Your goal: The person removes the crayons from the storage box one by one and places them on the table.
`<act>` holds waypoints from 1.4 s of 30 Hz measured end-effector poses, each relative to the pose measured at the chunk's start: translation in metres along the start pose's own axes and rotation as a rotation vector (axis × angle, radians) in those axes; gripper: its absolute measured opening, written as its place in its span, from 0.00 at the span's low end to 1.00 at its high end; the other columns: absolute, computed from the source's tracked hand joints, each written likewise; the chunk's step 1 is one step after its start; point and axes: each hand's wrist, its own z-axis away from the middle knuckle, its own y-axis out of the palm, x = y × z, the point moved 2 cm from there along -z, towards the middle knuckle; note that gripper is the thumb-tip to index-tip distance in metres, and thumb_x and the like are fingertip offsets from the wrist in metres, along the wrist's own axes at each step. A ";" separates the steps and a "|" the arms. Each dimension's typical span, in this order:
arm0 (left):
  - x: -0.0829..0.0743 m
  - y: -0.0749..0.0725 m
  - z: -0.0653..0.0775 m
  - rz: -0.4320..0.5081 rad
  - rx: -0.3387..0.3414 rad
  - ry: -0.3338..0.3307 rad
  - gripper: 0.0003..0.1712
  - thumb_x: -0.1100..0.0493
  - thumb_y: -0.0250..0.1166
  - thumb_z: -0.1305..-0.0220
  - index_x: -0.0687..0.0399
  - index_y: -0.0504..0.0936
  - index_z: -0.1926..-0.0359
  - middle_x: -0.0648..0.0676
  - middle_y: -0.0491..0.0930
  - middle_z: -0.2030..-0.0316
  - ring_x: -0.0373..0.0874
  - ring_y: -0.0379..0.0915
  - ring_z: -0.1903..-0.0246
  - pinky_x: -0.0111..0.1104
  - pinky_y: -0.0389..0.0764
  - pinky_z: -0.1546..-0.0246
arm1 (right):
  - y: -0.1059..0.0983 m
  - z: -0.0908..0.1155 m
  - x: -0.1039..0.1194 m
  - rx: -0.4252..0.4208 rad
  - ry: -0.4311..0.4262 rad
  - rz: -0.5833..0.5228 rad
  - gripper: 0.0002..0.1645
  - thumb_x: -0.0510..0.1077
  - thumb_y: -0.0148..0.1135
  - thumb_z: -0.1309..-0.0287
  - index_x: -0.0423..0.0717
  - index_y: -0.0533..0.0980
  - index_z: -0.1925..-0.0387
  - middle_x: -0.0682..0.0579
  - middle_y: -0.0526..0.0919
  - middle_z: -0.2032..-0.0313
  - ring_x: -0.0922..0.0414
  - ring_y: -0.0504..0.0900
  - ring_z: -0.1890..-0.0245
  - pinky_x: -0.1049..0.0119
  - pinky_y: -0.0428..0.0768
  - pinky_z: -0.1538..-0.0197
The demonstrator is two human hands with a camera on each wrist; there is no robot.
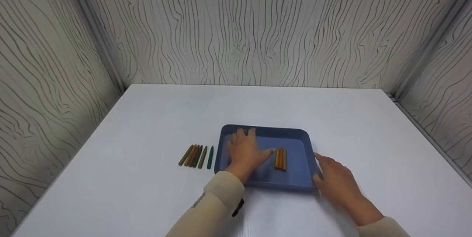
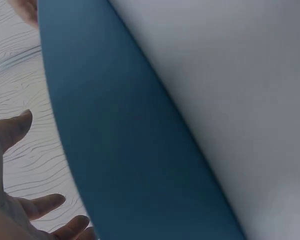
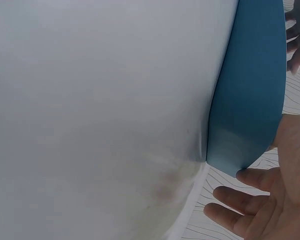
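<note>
A blue rectangular tray (image 1: 295,178) lies on the white table. Over its left half hovers my left hand (image 1: 244,151), fingers spread and thumb pointing right, the thumb tip close to a small row of yellow and orange crayons (image 1: 280,159) on the tray floor. That hand hides part of the tray's left side. At the tray's right side, my right hand (image 1: 337,178) has fingertips against the outer wall. In the right wrist view its fingers (image 3: 257,179) are extended, one touching the tray's corner. The left wrist view shows the left hand's parted fingers beyond the tray wall (image 2: 120,120).
Left of the tray, several crayons (image 1: 195,156) in green, brown and orange lie side by side, the nearest green one (image 1: 210,157) close to the tray wall. The white table (image 1: 110,192) is bounded by wood-grain panels (image 1: 236,27) at the back and sides.
</note>
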 end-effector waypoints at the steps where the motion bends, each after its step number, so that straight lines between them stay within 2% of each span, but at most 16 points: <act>1: -0.002 0.002 0.000 0.001 -0.002 0.002 0.49 0.31 0.68 0.52 0.56 0.71 0.37 0.63 0.69 0.45 0.58 0.65 0.45 0.54 0.65 0.47 | 0.000 0.000 0.000 -0.001 -0.001 0.000 0.34 0.41 0.57 0.42 0.31 0.62 0.36 0.30 0.69 0.42 0.33 0.66 0.41 0.38 0.60 0.42; 9: -0.012 0.015 0.002 0.014 0.028 0.014 0.43 0.37 0.70 0.50 0.57 0.73 0.38 0.62 0.70 0.46 0.57 0.65 0.45 0.54 0.64 0.47 | 0.000 0.000 0.000 -0.010 -0.003 -0.006 0.34 0.40 0.56 0.43 0.31 0.63 0.36 0.31 0.70 0.42 0.33 0.66 0.41 0.37 0.60 0.42; 17: -0.014 0.028 0.003 -0.017 0.073 -0.008 0.41 0.38 0.70 0.49 0.55 0.73 0.38 0.62 0.70 0.43 0.57 0.64 0.41 0.54 0.63 0.44 | 0.001 0.001 -0.001 -0.002 0.004 -0.006 0.34 0.40 0.56 0.42 0.32 0.62 0.36 0.31 0.69 0.41 0.33 0.65 0.41 0.38 0.59 0.41; 23: -0.016 0.034 0.006 -0.038 0.084 0.014 0.38 0.39 0.70 0.49 0.55 0.75 0.42 0.62 0.71 0.46 0.57 0.66 0.44 0.54 0.64 0.45 | 0.001 0.001 -0.002 -0.001 0.007 -0.007 0.34 0.41 0.55 0.42 0.32 0.62 0.35 0.31 0.69 0.41 0.34 0.65 0.41 0.37 0.59 0.41; 33: -0.020 0.042 0.009 -0.081 0.090 0.034 0.32 0.43 0.72 0.49 0.54 0.79 0.45 0.59 0.74 0.54 0.54 0.68 0.50 0.49 0.68 0.51 | 0.001 0.000 -0.002 0.005 0.016 -0.003 0.34 0.40 0.55 0.42 0.32 0.62 0.35 0.31 0.69 0.42 0.34 0.66 0.41 0.38 0.60 0.42; 42: -0.018 0.040 0.011 -0.075 0.103 0.045 0.28 0.42 0.72 0.49 0.48 0.82 0.49 0.56 0.74 0.56 0.52 0.69 0.52 0.45 0.69 0.53 | 0.002 0.001 -0.002 -0.007 -0.003 0.010 0.34 0.40 0.56 0.42 0.32 0.62 0.35 0.31 0.69 0.42 0.34 0.66 0.41 0.38 0.61 0.42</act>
